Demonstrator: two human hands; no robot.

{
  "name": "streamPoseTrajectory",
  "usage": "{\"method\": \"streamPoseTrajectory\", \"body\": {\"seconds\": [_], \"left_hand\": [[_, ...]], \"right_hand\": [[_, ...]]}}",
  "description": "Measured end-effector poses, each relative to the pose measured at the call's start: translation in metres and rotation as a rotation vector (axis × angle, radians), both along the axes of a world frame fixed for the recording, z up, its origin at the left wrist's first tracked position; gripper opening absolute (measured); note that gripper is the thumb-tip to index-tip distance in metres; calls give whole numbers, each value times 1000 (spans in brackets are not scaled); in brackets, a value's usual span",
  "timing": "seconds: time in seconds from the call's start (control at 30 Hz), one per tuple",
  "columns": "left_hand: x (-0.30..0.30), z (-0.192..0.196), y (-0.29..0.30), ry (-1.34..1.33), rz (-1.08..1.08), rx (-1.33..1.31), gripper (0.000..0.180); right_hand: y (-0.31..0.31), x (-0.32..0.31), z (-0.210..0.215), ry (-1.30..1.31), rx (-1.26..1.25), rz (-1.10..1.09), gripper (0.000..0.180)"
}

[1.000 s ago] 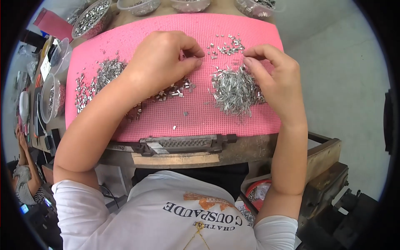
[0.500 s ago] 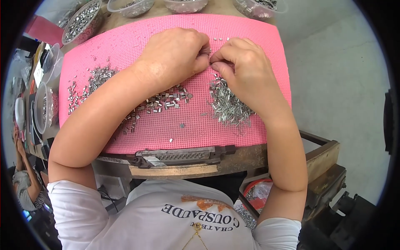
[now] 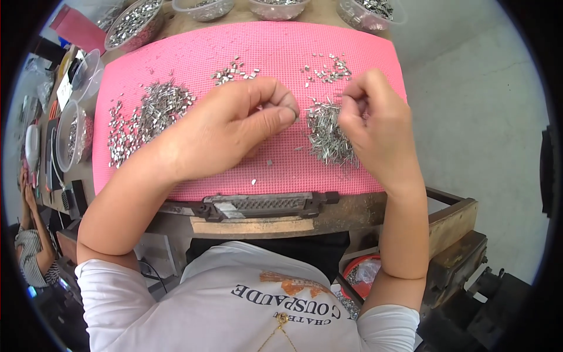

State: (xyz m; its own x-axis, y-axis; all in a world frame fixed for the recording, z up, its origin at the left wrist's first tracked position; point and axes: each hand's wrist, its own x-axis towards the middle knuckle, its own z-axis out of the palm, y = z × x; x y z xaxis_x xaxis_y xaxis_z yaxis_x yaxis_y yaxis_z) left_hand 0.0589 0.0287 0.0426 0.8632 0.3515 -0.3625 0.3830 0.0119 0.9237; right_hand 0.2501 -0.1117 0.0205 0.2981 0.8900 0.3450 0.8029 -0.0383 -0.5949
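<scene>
Over the middle of a pink textured foam mat (image 3: 281, 170), my left hand (image 3: 229, 129) is closed, thumb and forefinger pinched on a tiny piece too small to name. My right hand (image 3: 378, 126) is also closed in a pinch, at the right edge of a heap of thin metal pins (image 3: 328, 132); what its fingertips hold is mostly hidden. Beyond the right hand lie scattered small metal pieces (image 3: 331, 70). Another cluster of small square metal pieces (image 3: 231, 71) lies just beyond my left hand. Left of my left forearm spreads a larger pile of short metal pieces (image 3: 155, 111).
Clear plastic tubs of metal parts line the far edge, among them a left tub (image 3: 135, 26) and a right tub (image 3: 366, 14). A dark metal fixture (image 3: 258, 205) sits along the near table edge. A red-rimmed container (image 3: 360, 276) stands below. Another person's arms (image 3: 38, 217) show far left.
My hands have moved apart and nearer to my body from where their fingertips almost met. The left hand came down over the mat's middle; the right shifted beside the pins.
</scene>
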Motion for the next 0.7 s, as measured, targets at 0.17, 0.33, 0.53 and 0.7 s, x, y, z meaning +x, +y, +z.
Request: {"method": "streamPoseTrajectory", "body": {"seconds": [0.17, 0.33, 0.53, 0.7], "left_hand": [[-31, -7, -22, -163, -55, 240, 10], [-55, -23, -57, -272, -37, 715, 13], [-57, -45, -87, -251, 16, 914, 21], [-57, -51, -93, -245, 21, 1072, 26]], "right_hand": [[-49, -19, 5, 105, 69, -64, 12], [-92, -54, -11, 356, 132, -129, 12], [-108, -83, -34, 337, 193, -90, 18], [-101, -86, -42, 165, 243, -2, 20]]}}
